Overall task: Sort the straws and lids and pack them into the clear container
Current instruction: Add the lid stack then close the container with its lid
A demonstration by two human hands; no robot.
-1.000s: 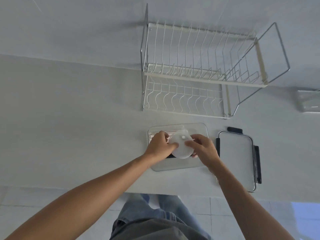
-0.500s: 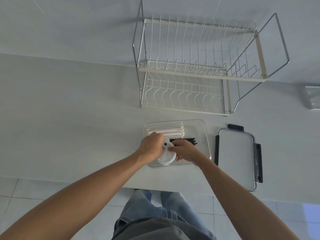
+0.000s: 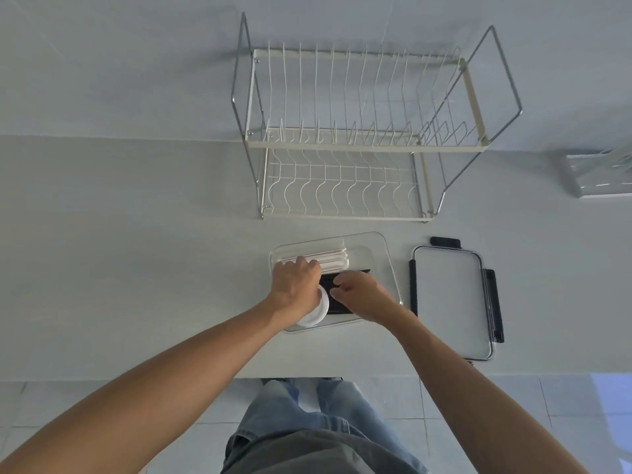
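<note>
A clear container sits on the white counter in front of me. Inside it, a bundle of white straws lies along the far side and black straws lie in the middle. A stack of white round lids stands on edge at the near left corner. My left hand covers the lids from above and grips them. My right hand rests over the black straws, its fingertips touching the lids' edge.
The container's lid, with black clips, lies flat to the right. A two-tier wire dish rack stands behind the container against the wall. A clear box sits at the far right. The counter edge runs just below my wrists.
The lids went from being held above the container to down into its near left corner. Both hands lowered with them, and my right hand shifted onto the black straws.
</note>
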